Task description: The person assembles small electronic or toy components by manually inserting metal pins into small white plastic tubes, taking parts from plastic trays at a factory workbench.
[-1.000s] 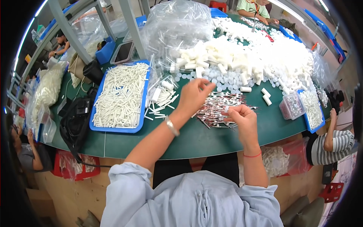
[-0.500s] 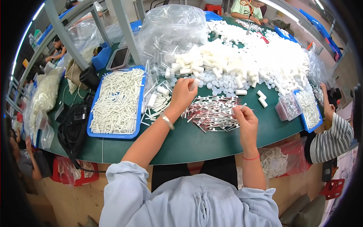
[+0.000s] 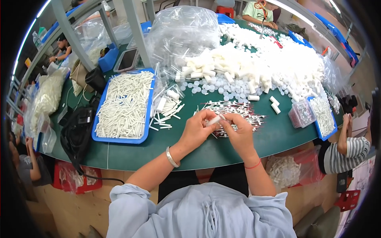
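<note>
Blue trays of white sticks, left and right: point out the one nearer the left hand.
The larger tray, left of the left hand; the smaller tray lies far to the right, beside the clear box.

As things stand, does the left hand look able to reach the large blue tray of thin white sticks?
Probably yes: the blue tray lies near, open on top, and only loose sticks lie between. But the left hand holds a white cylinder, so it may need freeing first.

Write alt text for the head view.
A person's left hand holds a white cylinder, the right hand at its end, over a green table. Beyond lie red and white pieces and heaped white cylinders; left, a blue tray holds white sticks.
</note>
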Action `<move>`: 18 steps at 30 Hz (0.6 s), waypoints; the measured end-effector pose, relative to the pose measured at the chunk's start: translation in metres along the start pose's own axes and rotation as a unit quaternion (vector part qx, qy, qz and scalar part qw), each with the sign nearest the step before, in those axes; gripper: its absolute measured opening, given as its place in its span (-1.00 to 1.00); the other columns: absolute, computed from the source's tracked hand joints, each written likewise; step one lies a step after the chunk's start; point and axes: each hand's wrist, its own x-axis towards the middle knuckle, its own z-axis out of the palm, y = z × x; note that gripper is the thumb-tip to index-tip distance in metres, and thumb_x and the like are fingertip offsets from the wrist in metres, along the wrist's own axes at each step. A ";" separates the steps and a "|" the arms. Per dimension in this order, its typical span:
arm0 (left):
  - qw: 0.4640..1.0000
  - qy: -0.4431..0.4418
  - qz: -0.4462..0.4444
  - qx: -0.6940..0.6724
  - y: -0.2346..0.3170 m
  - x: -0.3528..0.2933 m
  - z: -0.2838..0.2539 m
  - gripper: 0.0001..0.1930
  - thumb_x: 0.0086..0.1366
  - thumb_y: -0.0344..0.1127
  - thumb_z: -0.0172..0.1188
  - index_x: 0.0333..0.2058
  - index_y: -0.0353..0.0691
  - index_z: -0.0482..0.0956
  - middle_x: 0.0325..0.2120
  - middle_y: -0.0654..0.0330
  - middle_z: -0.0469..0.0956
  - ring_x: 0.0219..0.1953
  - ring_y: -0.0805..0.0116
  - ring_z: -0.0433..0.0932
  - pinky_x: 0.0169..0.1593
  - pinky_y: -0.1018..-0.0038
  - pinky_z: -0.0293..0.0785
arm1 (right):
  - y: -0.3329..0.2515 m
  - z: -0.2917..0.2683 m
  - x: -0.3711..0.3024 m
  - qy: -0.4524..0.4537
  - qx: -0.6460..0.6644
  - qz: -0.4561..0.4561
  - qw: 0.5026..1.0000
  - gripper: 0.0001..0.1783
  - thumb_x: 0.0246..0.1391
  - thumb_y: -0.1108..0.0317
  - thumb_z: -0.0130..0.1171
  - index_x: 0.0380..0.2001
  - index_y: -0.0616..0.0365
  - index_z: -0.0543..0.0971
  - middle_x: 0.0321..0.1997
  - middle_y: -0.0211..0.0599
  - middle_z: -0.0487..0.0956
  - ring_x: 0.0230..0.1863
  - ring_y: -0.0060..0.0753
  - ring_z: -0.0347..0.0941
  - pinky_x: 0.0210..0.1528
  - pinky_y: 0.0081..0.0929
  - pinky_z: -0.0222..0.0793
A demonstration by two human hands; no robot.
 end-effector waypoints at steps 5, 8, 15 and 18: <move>0.975 -0.082 -0.110 -0.176 -0.015 0.000 -0.008 -0.74 0.30 -0.26 0.20 -0.12 -0.29 0.60 -0.49 0.31 0.55 -0.58 0.69 0.40 -0.54 0.71 0.37 | -0.001 0.002 -0.003 0.005 -0.069 -0.029 0.997 -0.89 0.02 0.55 0.23 -0.32 0.25 0.58 -0.35 -0.21 0.59 -0.38 -0.34 0.54 -0.32 -0.47 0.44; 0.924 -0.129 -0.229 -0.279 -0.018 0.002 -0.015 -0.67 0.31 -0.16 0.19 -0.12 -0.31 0.62 -0.48 0.31 0.56 -0.63 0.66 0.36 -0.60 0.70 0.33 | 0.002 -0.004 -0.005 -0.026 -0.071 -0.038 0.996 -0.89 0.01 0.55 0.24 -0.34 0.25 0.59 -0.35 -0.22 0.59 -0.37 -0.34 0.54 -0.33 -0.48 0.44; 0.980 -0.102 -0.144 -0.087 -0.011 0.000 -0.016 -0.67 0.26 -0.17 0.24 -0.13 -0.30 0.62 -0.52 0.33 0.56 -0.64 0.67 0.38 -0.62 0.70 0.30 | 0.012 -0.024 -0.001 -0.101 -0.117 -0.024 0.988 -0.89 0.00 0.52 0.24 -0.34 0.23 0.62 -0.34 -0.17 0.59 -0.33 -0.21 0.54 -0.28 -0.42 0.45; 0.983 -0.112 -0.139 -0.039 -0.011 0.001 -0.019 -0.64 0.23 -0.20 0.26 -0.09 -0.32 0.56 -0.55 0.33 0.55 -0.65 0.65 0.39 -0.63 0.68 0.31 | 0.006 -0.027 0.004 -0.155 -0.235 -0.140 0.949 -0.82 -0.02 0.55 0.20 -0.28 0.21 0.60 -0.32 -0.15 0.58 -0.30 -0.13 0.50 -0.23 -0.32 0.43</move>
